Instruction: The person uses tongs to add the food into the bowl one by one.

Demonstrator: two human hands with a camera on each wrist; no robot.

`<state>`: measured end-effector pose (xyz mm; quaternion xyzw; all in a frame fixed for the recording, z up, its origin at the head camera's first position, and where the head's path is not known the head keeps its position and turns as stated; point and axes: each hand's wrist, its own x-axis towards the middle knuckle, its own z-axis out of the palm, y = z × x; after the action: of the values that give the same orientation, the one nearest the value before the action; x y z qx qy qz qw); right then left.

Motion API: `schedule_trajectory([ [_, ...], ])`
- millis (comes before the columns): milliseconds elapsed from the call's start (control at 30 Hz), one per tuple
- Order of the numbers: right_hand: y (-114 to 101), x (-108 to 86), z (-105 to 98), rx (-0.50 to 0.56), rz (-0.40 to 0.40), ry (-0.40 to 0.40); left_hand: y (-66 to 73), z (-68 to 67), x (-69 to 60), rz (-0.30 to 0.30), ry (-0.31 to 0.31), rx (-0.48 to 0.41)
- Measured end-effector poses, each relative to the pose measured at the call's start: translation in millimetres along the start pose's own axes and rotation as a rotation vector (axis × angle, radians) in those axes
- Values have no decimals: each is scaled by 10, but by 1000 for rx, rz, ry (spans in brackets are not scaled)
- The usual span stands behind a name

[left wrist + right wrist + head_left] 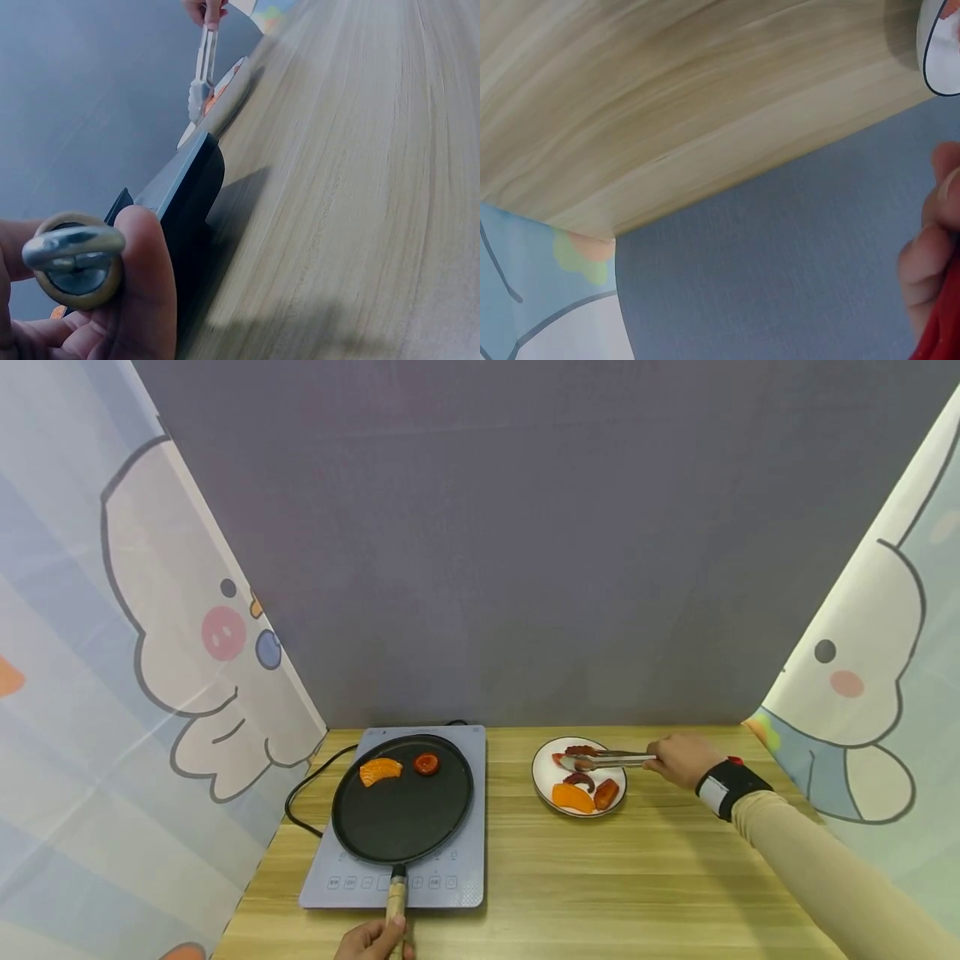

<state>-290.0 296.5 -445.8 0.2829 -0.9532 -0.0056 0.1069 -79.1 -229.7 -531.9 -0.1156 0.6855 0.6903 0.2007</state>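
My left hand [369,941] grips the wooden handle [396,897] of a flat black frying pan [405,822]; the handle's metal hanging ring [73,247] faces the left wrist view. An orange, salmon-like slice [380,771] and a red tomato slice [427,764] lie in the pan. At the right, my right hand [681,758] holds metal tongs [622,760], their tips over a white dark-rimmed plate [545,768]. On that plate are an orange slice [572,797], a brown sausage-like piece [606,794], a dark curled piece [580,780] and reddish food by the tips. Whether the tongs pinch anything cannot be told.
Under the pan is a grey induction cooker [468,827] with touch buttons along its front. Its black cord [294,802] loops out to the left. A grey backdrop [480,568] rises behind the wooden table [555,885], with cartoon-printed curtains [870,735] at both sides.
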Motion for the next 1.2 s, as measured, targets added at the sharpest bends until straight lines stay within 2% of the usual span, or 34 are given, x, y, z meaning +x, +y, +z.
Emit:
schedule_trajectory([
  [133,-26,-4,24,-18,18,26,-7,9,-3,3,-4,-14],
  [333,-47,-8,24,-22,60,9,-9,5,5,-4,1,-15],
  [833,-60,22,-13,14,70,21,-13,2,19,21,-6,5],
  [1200,-73,-16,46,-24,57,42,-20,-6,37,5,-16,-1],
])
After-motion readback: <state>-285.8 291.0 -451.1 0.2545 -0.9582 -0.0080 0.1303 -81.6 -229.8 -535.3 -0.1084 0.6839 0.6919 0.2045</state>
